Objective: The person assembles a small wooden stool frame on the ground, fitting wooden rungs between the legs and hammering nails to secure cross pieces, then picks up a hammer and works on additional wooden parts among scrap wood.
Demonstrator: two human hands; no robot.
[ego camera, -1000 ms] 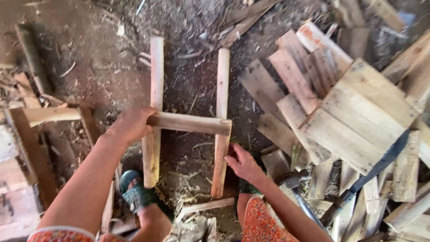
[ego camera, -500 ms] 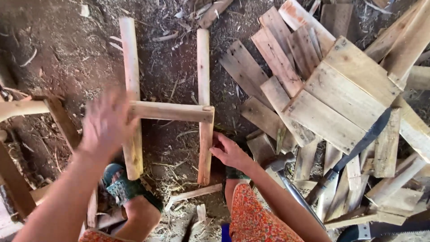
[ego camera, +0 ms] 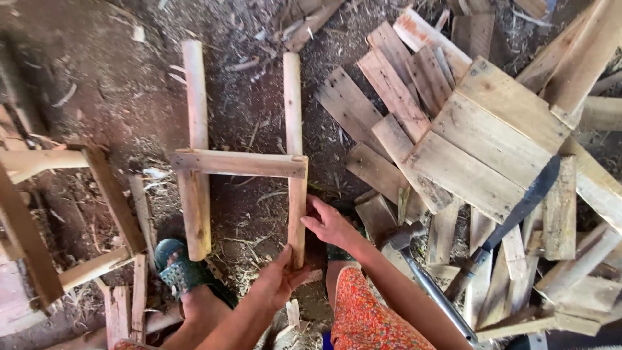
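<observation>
A rough wooden frame (ego camera: 236, 163) lies on the dirt floor: two upright sticks joined by a crossbar. My left hand (ego camera: 280, 282) wraps the lower end of the right stick (ego camera: 293, 116). Just above it, my right hand (ego camera: 332, 225) pinches the same stick from its right side. The left stick (ego camera: 195, 149) lies free, its lower end close to my foot in a green sandal (ego camera: 175, 269). My knee in orange patterned cloth (ego camera: 369, 317) is under my right forearm.
A hammer (ego camera: 403, 236) with a metal handle lies just right of my right hand. A long dark blade (ego camera: 521, 210) rests on a heap of planks (ego camera: 389, 97) and a boarded panel (ego camera: 492, 136). Another wooden frame (ego camera: 45, 162) stands at the left.
My left hand let go of the crossbar's left end and swung across to the bottom of the right stick. My right hand stayed by that stick.
</observation>
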